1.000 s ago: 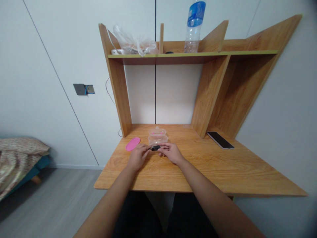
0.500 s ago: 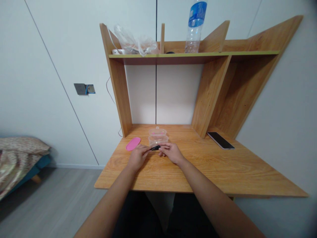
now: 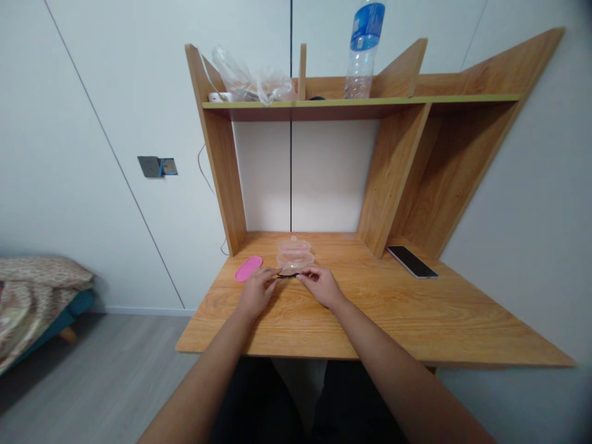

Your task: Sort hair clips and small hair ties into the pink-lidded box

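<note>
Your left hand [image 3: 256,293] pinches a small dark object [image 3: 285,276] at the near edge of the clear plastic container [image 3: 295,256] on the wooden desk [image 3: 407,320], right hand [image 3: 321,287] just beside, grip unclear; a slip could jolt the container toward the pink lid [image 3: 248,269].

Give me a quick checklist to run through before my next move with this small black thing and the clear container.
1. Small black object firmly held between the left hand and right hand: cannot tell, the fingers and container edge hide the grip.
2. Clear plastic container upright on the wooden desk: ok.
3. Pink oval lid lying flat, apart from the left hand: ok.
4. Black phone well to the right of the hands: ok.
5. Water bottle upright on the shelf above: ok.
</note>
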The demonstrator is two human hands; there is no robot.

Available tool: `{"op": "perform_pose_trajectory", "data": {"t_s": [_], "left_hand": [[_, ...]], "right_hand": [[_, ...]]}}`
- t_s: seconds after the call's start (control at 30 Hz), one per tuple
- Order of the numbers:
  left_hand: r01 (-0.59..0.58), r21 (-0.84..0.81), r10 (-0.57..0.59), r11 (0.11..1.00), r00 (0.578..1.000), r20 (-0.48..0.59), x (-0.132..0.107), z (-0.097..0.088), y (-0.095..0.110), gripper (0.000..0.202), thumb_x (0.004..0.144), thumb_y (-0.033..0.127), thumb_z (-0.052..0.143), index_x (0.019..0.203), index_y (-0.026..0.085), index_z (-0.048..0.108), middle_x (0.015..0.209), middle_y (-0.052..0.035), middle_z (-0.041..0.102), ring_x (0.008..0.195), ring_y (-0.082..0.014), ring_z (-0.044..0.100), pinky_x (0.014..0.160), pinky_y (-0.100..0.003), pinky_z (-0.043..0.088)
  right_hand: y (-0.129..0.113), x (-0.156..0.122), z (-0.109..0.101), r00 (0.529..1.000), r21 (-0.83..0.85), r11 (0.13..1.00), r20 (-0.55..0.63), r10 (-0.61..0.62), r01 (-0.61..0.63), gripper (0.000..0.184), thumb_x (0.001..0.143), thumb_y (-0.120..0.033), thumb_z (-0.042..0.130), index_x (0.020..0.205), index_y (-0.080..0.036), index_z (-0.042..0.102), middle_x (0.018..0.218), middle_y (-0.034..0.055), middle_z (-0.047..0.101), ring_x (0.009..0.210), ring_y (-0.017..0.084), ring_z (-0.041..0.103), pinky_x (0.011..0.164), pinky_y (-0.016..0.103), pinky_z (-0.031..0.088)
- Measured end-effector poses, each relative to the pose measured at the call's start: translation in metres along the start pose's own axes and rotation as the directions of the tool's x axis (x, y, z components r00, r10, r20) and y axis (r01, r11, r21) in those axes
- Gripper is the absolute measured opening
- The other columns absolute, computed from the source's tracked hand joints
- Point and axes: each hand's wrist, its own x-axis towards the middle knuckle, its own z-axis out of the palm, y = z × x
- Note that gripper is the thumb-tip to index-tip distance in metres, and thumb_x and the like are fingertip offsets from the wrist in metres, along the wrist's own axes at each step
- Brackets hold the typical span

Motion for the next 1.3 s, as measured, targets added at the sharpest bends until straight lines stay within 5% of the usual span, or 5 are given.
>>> {"op": "perform_pose_trajectory", "data": {"t_s": [0.37,0.73,1.07,1.3], "left_hand": [[0.183,0.115,-0.170,0.976,0.979,-0.111,0.000,-0.001,-0.005,0.029,0.087,0.014,0.054,0.111,0.017,0.071,0.102,-0.0085,0.072,0.086,-0.0213,0.065,0.086,-0.036,0.052],[0.319,0.180,-0.298,0.930,0.945,-0.133,0.000,-0.002,-0.008,0.031,0.082,0.012,0.053,0.106,0.017,0.072,0.106,-0.0083,0.074,0.094,-0.0230,0.067,0.089,-0.035,0.051],[0.370,0.197,-0.361,0.908,0.929,-0.083,0.001,-0.004,-0.005,0.032,0.085,0.017,0.052,0.109,0.016,0.073,0.108,-0.0097,0.075,0.095,-0.0230,0.068,0.090,-0.035,0.050],[0.465,0.197,-0.462,0.863,0.885,-0.065,0.001,-0.008,-0.002,0.036,0.078,0.012,0.054,0.107,0.016,0.075,0.107,-0.0101,0.076,0.095,-0.0230,0.069,0.087,-0.032,0.050]], "right_hand": [[0.004,0.007,-0.016,0.939,-0.157,0.987,-0.335,-0.081,0.029,0.029,0.097,-0.035,0.061,0.120,-0.017,0.061,0.121,0.0086,0.063,0.100,0.021,0.065,0.084,0.040,0.057],[-0.005,0.013,-0.019,0.866,-0.266,0.955,-0.437,-0.241,0.132,0.015,0.089,-0.035,0.068,0.096,-0.024,0.077,0.092,0.0076,0.071,0.091,0.023,0.065,0.084,0.039,0.054],[-0.007,0.016,-0.021,0.862,-0.292,0.937,-0.408,-0.302,0.190,0.025,0.090,-0.021,0.058,0.106,-0.026,0.076,0.108,0.0059,0.075,0.105,0.024,0.063,0.097,0.042,0.049],[-0.014,0.005,-0.023,0.849,-0.278,0.945,-0.444,-0.287,0.174,0.027,0.086,-0.015,0.054,0.097,-0.025,0.077,0.101,0.0064,0.073,0.100,0.024,0.064,0.094,0.039,0.050]]}}
